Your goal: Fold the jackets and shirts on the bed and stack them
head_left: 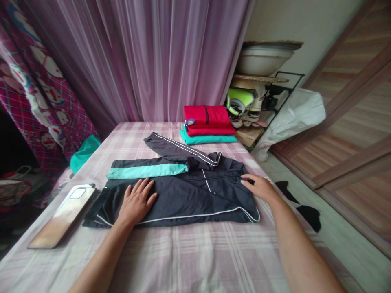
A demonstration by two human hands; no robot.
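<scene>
A dark jacket with white piping and a mint-green panel lies spread across the checked cloth, its body partly folded over. One dark sleeve with white stripes stretches over the far side, towards the upper left. My left hand rests flat on the jacket's left part, fingers spread. At the right end, by the collar, my right hand has its thumb and forefinger curled around the dark fabric edge; its other fingers are partly hidden.
Folded red and teal garments are stacked at the far edge. A phone lies at the left. Beyond the bed's right side stand a shoe rack, a white plastic bag and wooden doors. Purple curtains hang behind.
</scene>
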